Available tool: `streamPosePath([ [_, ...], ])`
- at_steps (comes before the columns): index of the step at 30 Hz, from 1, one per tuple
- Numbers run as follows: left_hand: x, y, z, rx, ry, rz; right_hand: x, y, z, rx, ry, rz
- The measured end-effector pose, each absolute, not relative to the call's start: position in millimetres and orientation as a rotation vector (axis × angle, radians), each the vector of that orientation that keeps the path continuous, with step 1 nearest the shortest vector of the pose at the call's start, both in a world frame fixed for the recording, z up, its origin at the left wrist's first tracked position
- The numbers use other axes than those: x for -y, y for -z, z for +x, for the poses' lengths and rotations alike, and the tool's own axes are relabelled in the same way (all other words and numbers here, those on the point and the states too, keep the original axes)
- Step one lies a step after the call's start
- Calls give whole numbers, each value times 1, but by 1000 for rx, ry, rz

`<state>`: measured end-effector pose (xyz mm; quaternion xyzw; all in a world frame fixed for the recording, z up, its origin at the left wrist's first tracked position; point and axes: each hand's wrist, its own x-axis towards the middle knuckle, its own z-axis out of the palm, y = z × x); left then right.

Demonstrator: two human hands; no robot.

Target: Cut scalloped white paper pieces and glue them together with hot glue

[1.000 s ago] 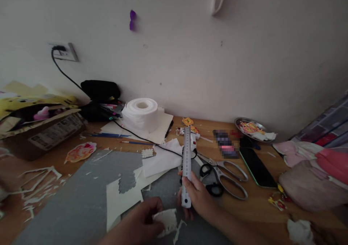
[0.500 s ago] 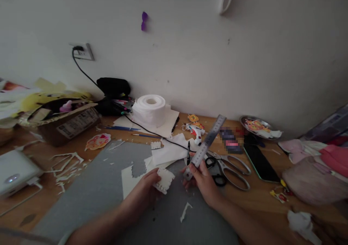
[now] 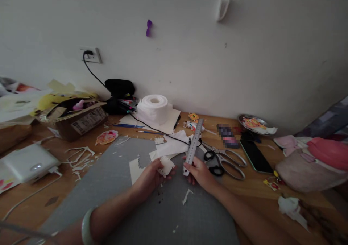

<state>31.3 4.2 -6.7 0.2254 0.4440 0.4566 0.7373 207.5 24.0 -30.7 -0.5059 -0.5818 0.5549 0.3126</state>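
Between the thumb and fingers of my left hand [image 3: 152, 176] is a small white paper piece with a scalloped edge [image 3: 166, 166]. My right hand [image 3: 199, 170] grips the lower end of a metal ruler [image 3: 194, 143], which points up and slightly right. Both hands are above a grey cutting mat [image 3: 108, 190]. Under and behind them lie white paper sheets [image 3: 171, 144], one with a notched edge. Another small scalloped piece [image 3: 160, 140] rests at the mat's far edge. A black pen [image 3: 189, 141] is partly hidden by the ruler.
Two pairs of scissors, one silver-handled [image 3: 231, 165] and one black-handled [image 3: 214, 163], lie right of my right hand, near a phone [image 3: 255, 156]. A paper roll [image 3: 152, 109] stands at the back. On the left are a cardboard box [image 3: 78, 123] and a white device [image 3: 31, 161].
The ruler has swung to a more upright angle and moved left, nearer the paper piece. My left hand has turned the piece slightly. The whole view has shifted a little.
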Motion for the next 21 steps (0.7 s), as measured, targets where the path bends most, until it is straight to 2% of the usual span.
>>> streamPosePath([
  [4, -3, 4, 30, -1021, -1005, 484, -26, 28, 210, 1655, -1473, -1463],
  [8, -4, 8, 28, -993, -993, 491, -35, 3, 231, 1788, -1258, -1612],
  [9, -4, 8, 28, -996, -990, 481, -39, -7, 241, 1782, -1169, -1646],
  [15, -3, 6, 28, -1033, -971, 469, -73, -55, 333, 1743, -60, -2194],
  [18, -3, 8, 28, -1012, -971, 473, -82, -53, 378, 1696, 41, -2508],
  [21, -5, 9, 28, -1028, -974, 447, -84, -41, 408, 1724, 69, -2621],
])
